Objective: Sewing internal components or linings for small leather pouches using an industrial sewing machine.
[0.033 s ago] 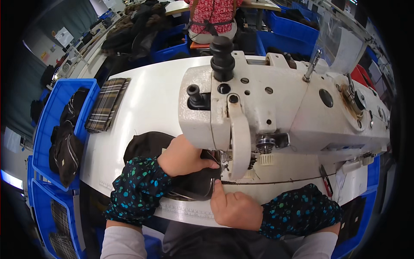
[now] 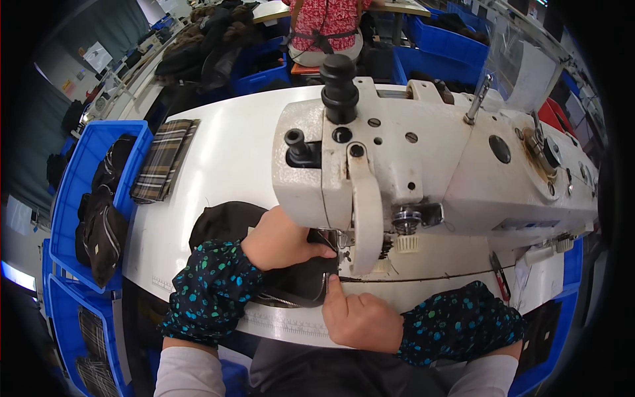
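Observation:
A dark fabric pouch piece [image 2: 297,281] with a metal zipper [image 2: 281,301] along its near edge lies on the white table, partly under the sewing machine head [image 2: 301,175]. My left hand [image 2: 278,239] is closed on it, the thumb pressing the cloth beside the presser foot [image 2: 342,245]; its other fingers are mostly hidden. At the zipper's right end, my right hand [image 2: 362,319] holds the cloth's edge under its outstretched index finger, the other fingers curled in. The needle is too small to make out.
Folded plaid cloth [image 2: 165,159] lies at the table's left, beside a blue bin [image 2: 69,198] holding dark zippered pieces. Another blue bin [image 2: 79,298] sits below it. A red-and-black hand tool [image 2: 501,278] rests right of the machine. A person in red [image 2: 325,23] sits beyond the table.

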A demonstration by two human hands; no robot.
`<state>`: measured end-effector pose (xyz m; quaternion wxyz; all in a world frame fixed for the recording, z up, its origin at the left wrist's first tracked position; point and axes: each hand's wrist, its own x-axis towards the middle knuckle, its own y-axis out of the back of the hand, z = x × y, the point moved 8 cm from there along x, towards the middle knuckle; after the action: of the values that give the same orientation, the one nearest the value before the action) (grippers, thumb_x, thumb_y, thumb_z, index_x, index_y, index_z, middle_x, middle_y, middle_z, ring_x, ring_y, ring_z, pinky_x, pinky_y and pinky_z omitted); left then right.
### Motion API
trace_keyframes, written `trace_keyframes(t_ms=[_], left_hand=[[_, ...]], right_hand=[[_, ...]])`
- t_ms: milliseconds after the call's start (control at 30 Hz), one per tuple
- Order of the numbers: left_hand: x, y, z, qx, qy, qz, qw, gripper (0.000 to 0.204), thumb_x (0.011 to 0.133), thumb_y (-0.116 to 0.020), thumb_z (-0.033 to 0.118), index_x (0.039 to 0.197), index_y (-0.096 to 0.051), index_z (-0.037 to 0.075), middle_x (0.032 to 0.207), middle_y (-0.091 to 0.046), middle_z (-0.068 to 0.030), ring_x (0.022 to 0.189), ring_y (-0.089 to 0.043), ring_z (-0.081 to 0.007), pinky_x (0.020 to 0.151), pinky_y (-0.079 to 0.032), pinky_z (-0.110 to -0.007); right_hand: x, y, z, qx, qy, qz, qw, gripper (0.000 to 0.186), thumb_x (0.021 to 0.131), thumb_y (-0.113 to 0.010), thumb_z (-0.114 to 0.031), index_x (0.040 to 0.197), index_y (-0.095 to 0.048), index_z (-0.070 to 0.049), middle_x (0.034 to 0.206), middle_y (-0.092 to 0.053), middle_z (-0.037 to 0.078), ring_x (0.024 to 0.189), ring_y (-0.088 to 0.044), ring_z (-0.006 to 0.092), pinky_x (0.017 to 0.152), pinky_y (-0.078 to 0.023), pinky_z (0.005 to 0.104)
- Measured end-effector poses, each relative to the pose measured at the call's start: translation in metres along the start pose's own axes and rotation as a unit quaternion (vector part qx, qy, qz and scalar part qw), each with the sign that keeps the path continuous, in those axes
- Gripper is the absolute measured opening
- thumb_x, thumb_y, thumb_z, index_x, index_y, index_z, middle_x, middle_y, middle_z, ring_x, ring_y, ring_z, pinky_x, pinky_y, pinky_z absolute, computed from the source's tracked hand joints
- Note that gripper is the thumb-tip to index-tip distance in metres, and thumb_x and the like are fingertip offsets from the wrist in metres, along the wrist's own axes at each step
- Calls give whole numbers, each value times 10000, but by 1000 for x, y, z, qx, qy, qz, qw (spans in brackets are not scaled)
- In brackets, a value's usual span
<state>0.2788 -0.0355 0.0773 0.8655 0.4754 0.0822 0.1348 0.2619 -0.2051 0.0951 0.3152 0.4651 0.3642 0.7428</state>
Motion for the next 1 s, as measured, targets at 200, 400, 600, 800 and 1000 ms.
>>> trace_keyframes(t_ms=[200,400,600,800,1000], left_hand=[[-2,4,3,48,-53,67,995,536,701,-857,274,1164,-671,78,1096,-676,-169,1038,-630,-386,865,-515,-436],[0,6,8,31,-38,18,999,531,713,-847,283,1167,-667,73,1092,-672,-178,1032,-627,-394,867,-514,-441],[-1,7,10,58,-44,33,997,531,718,-842,293,1167,-667,72,1087,-671,-181,1028,-626,-398,858,-517,-443],[-2,7,10,48,-14,2,999,532,722,-840,296,1173,-666,73,1080,-672,-183,1027,-626,-398,847,-521,-448],[-2,13,8,17,-69,40,997,453,765,-816,243,1156,-674,65,1089,-681,-180,1034,-636,-385,868,-524,-429]], right_hand=[[0,1,4,12,-16,-2,1000,183,701,-617,-98,809,-676,38,980,-721,230,488,-477,94,444,-363,239],[0,0,6,15,-34,-12,999,183,708,-617,-108,813,-682,27,996,-725,210,486,-455,98,444,-340,238],[2,4,9,8,-44,2,999,94,727,-628,-105,744,-644,-14,1024,-731,194,480,-448,100,437,-326,239],[1,-1,13,39,-78,-30,996,83,777,-629,-111,733,-605,-46,1075,-726,209,443,-452,83,401,-332,235],[0,-5,12,49,-79,-64,994,84,792,-616,-117,770,-585,-42,1065,-726,224,422,-477,81,387,-371,240]])
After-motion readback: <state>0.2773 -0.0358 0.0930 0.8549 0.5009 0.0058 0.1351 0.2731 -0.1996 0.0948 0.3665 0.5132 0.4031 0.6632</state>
